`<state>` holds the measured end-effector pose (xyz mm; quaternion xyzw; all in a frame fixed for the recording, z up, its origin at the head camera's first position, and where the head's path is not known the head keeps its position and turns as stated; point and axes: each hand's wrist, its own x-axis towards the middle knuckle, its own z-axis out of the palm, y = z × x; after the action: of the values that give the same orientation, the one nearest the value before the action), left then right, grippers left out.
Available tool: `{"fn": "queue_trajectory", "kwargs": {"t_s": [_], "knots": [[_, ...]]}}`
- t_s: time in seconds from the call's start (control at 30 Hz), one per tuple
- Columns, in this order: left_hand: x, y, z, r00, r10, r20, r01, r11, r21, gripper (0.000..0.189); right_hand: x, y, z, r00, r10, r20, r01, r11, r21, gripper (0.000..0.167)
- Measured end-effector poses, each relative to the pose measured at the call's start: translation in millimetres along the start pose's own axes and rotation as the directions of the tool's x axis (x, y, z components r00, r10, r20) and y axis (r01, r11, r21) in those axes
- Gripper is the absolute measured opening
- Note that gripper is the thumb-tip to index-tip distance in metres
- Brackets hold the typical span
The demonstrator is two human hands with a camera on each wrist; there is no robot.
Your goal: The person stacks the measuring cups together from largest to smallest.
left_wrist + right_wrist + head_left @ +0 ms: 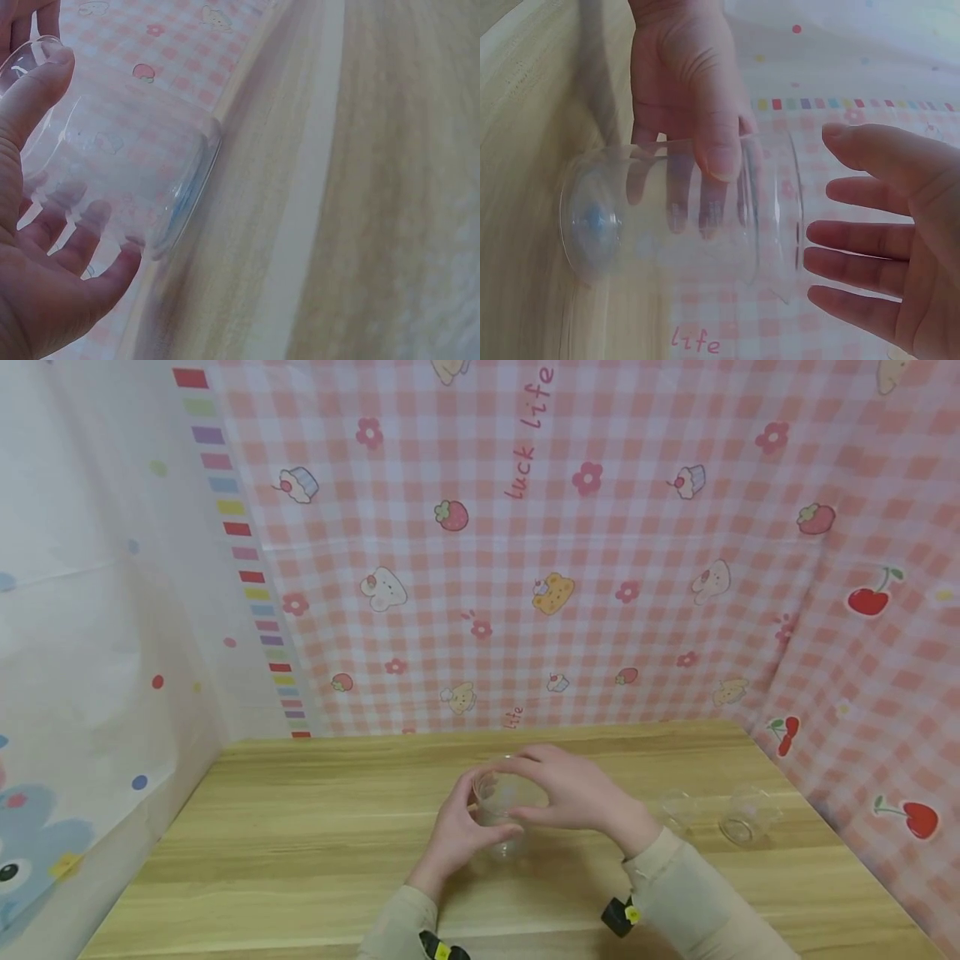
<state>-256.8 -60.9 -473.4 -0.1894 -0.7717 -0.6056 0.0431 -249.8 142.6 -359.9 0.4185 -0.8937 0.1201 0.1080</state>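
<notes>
Gripping a clear cup point(112, 161) round its side, the left hand point(459, 833) has thumb on one side and fingers curled on the other, those fingers showing through the wall. Right hand point(576, 787) at the rim: fingers and thumb spread wide, curved toward the cup, tips right at the edge; whether they touch, can't tell. Cup sits between the two sets of fingers, rim by the right ones, base beyond the left ones toward the bench point(300, 852); base contact unclear. Right hand partly covers the cup in the head view. To the right of the right fingers, past that wrist, two more clear vessels on the bench: a faint one point(679, 808) nearer, a second point(744, 820) farther out, its round base easier to see.

Pose: both forearms come up from the near side, left hand lower, right hand higher and bent inward. Beige sleeves point(708, 893) behind the hands, each with a black strap piece point(618, 917) with a yellow mark.

Cup smooth, see-through, roughly cylindrical, bluish tint at the base. Bench wood-grained, pale streaks. Beyond the fingers, pink checked cloth point(645, 547); off left, white dotted cloth point(112, 635).
</notes>
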Motion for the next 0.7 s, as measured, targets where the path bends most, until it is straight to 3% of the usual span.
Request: {"fn": "queue_trajectory", "kwargs": {"t_s": [0.7], "knots": [[0.6, 0.2, 2.1, 0.998, -0.055, -0.007, 0.055, 0.998, -0.029, 0.087, -32.1, 13, -6, 0.992, 0.052, -0.112, -0.054, 0.998, -0.015, 0.058]]}}
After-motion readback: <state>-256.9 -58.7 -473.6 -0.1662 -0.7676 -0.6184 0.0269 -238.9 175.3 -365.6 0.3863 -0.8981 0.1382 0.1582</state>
